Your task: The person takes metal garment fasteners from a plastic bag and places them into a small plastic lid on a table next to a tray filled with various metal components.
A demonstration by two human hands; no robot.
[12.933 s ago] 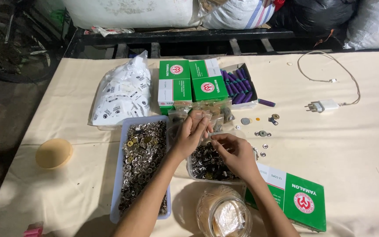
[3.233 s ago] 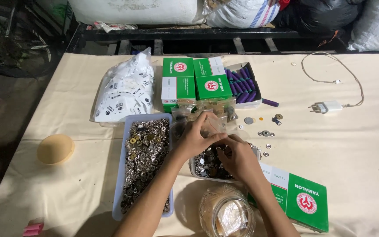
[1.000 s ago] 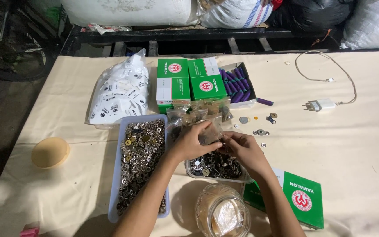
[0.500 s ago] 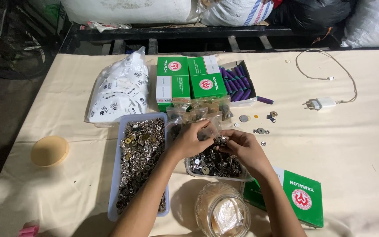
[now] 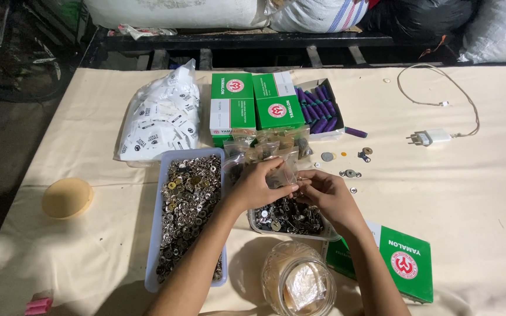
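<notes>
Both hands meet just above the small clear tray of dark metal fasteners, which serves as the landmark here; the left hand comes in from the tray's left, the right hand from its right, and their fingertips close on each other over the tray's far edge; the left fingers pinch a small clear plastic bag, one of a cluster of such bags lying just beyond the tray; the right fingers are curled tight on something tiny at the bag's mouth, too small to identify; the bag lies between the two hands, its opening seemingly turned toward the right hand, though its long axis cannot be told; the left hand is the one bearing it, the right is touching or nearly touching it. Left of the tray, just beside it, stands a long pale-blue tray full of silver snap buttons; nearer the person sits a glass jar; right of that, a green box; beyond the tray stand two more green boxes on the cream tabletop.
</notes>
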